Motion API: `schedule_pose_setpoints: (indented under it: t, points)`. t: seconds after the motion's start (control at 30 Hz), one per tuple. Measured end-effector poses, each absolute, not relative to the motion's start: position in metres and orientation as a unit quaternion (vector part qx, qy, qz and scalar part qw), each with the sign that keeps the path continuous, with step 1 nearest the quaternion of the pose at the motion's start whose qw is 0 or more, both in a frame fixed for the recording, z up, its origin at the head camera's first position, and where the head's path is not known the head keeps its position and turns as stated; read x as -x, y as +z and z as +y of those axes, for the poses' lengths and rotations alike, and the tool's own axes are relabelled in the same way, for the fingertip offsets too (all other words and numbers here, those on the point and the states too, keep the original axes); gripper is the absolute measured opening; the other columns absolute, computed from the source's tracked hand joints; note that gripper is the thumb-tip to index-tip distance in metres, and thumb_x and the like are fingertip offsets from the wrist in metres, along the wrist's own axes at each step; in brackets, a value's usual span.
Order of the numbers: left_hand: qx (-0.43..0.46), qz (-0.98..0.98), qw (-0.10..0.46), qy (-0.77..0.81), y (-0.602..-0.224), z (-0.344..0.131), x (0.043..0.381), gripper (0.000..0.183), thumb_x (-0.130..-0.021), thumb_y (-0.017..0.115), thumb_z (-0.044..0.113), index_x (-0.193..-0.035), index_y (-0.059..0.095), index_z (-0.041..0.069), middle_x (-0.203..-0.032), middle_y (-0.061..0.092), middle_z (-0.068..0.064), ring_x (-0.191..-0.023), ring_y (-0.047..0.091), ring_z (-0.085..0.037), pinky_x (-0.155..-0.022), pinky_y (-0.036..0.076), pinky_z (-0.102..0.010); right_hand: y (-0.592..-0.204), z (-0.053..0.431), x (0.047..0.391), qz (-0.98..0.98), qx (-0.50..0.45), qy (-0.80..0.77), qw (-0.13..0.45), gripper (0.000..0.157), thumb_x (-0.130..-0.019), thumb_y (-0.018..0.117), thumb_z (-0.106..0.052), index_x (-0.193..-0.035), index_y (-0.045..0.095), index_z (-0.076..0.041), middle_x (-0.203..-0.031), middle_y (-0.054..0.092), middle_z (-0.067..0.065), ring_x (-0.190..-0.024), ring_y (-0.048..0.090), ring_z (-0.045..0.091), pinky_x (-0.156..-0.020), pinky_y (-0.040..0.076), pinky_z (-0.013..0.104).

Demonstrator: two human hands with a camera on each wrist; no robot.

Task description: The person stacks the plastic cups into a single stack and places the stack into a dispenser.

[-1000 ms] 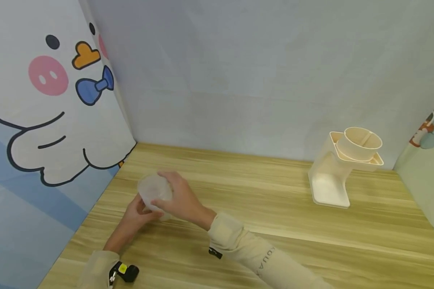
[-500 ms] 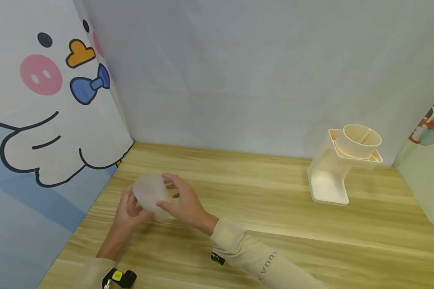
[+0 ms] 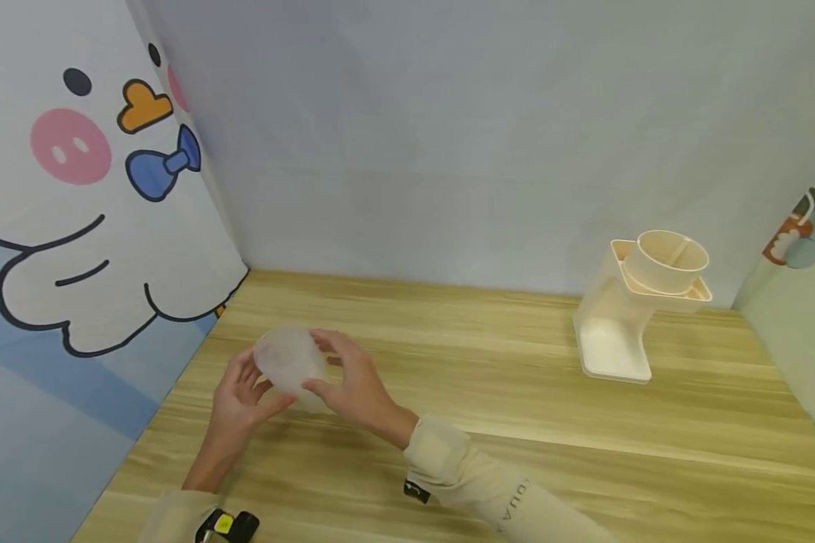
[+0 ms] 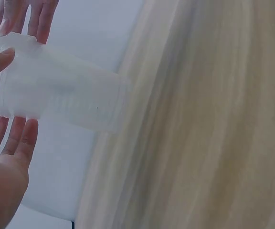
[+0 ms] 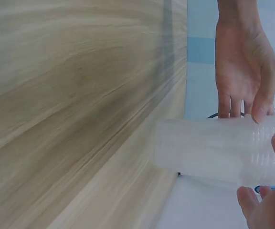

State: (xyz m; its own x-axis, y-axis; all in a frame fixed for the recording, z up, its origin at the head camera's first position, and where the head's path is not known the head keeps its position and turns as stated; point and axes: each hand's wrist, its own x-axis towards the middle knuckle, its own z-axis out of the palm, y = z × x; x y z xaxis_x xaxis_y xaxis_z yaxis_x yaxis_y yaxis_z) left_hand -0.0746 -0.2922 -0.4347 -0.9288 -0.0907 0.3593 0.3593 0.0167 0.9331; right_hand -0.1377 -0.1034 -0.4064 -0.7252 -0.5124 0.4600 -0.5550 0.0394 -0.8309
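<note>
A stack of nested translucent plastic cups stands at the left of the table, between the two hands. Ridges of several stacked rims show near its upper end in the left wrist view, where the stack appears sideways. My left hand holds it from the left, thumb in front and fingers round the far side. From the right, my right hand grips the upper part, its thumb on the near face. In the right wrist view the left hand lies along the stack, its fingertips hidden behind it.
A cream plastic stand with a round, divided cup-like holder on top stands at the back right of the wooden table. Cloth with cartoon prints hangs along the left side, and a plain grey sheet closes the back.
My left hand has shifted up and outward along the stack's left side, its fingers spreading. The right hand stays near the rims with a wider grip. The view has shifted slightly.
</note>
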Motion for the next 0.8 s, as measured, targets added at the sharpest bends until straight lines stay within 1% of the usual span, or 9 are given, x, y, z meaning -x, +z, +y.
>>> schedule_pose_setpoints:
  t: [0.1,0.2,0.3,0.37,0.43,0.6,0.8]
  points:
    - [0.114,-0.699,0.158,-0.688,-0.429,-0.285,0.078,0.081,-0.07,0.069,-0.023,-0.139,0.033,-0.002,-0.137,0.045,-0.007,-0.118,0.047,-0.015,-0.089,0.045,-0.023,-0.404,-0.096,0.136,-0.715,-0.372,0.59,0.045,0.066,-0.076,0.077,0.0,-0.134,0.045,-0.002,-0.129,0.052,0.012,-0.116,0.052,0.022,-0.089,0.048,0.033]
    - [0.128,-0.701,0.155,-0.684,-0.424,-0.279,0.083,0.08,-0.07,0.07,-0.022,-0.139,0.035,-0.001,-0.136,0.045,-0.006,-0.117,0.048,-0.015,-0.09,0.045,-0.023,-0.4,-0.089,0.135,-0.71,-0.369,0.597,0.061,0.07,-0.076,0.077,0.001,-0.136,0.043,-0.004,-0.13,0.05,0.011,-0.117,0.052,0.024,-0.09,0.048,0.032]
    - [0.145,-0.7,0.151,-0.682,-0.42,-0.274,0.088,0.08,-0.069,0.07,-0.022,-0.138,0.036,-0.001,-0.135,0.047,-0.006,-0.116,0.048,-0.015,-0.091,0.045,-0.023,-0.396,-0.081,0.135,-0.704,-0.365,0.605,0.07,0.07,-0.076,0.077,0.001,-0.137,0.042,-0.005,-0.131,0.05,0.011,-0.115,0.053,0.026,-0.088,0.05,0.035]
    - [0.157,-0.697,0.149,-0.684,-0.418,-0.271,0.09,0.079,-0.069,0.071,-0.023,-0.137,0.036,-0.002,-0.133,0.048,-0.006,-0.116,0.049,-0.015,-0.091,0.045,-0.024,-0.391,-0.076,0.135,-0.698,-0.363,0.613,0.074,0.07,-0.075,0.077,0.003,-0.136,0.043,-0.004,-0.131,0.051,0.012,-0.113,0.054,0.029,-0.086,0.051,0.039]
    - [0.171,-0.692,0.148,-0.686,-0.416,-0.267,0.093,0.079,-0.068,0.071,-0.023,-0.136,0.036,-0.003,-0.132,0.048,-0.006,-0.116,0.049,-0.016,-0.092,0.045,-0.025,-0.384,-0.07,0.132,-0.692,-0.36,0.621,0.074,0.068,-0.074,0.077,0.005,-0.134,0.044,0.001,-0.13,0.051,0.017,-0.111,0.055,0.033,-0.084,0.051,0.043]
    - [0.198,-0.684,0.143,-0.688,-0.412,-0.255,0.099,0.077,-0.068,0.071,-0.023,-0.134,0.036,-0.007,-0.131,0.049,-0.006,-0.116,0.05,-0.016,-0.091,0.045,-0.026,-0.358,-0.05,0.123,-0.692,-0.35,0.628,0.071,0.063,-0.073,0.075,0.011,-0.129,0.045,0.01,-0.124,0.052,0.026,-0.106,0.057,0.039,-0.082,0.052,0.045]
    - [0.209,-0.685,0.13,-0.686,-0.408,-0.24,0.106,0.076,-0.068,0.073,-0.021,-0.133,0.037,-0.008,-0.131,0.049,-0.006,-0.116,0.05,-0.017,-0.091,0.046,-0.027,-0.348,-0.031,0.119,-0.703,-0.325,0.63,0.061,0.062,-0.074,0.074,0.011,-0.129,0.046,0.01,-0.122,0.053,0.026,-0.106,0.058,0.038,-0.082,0.051,0.046]
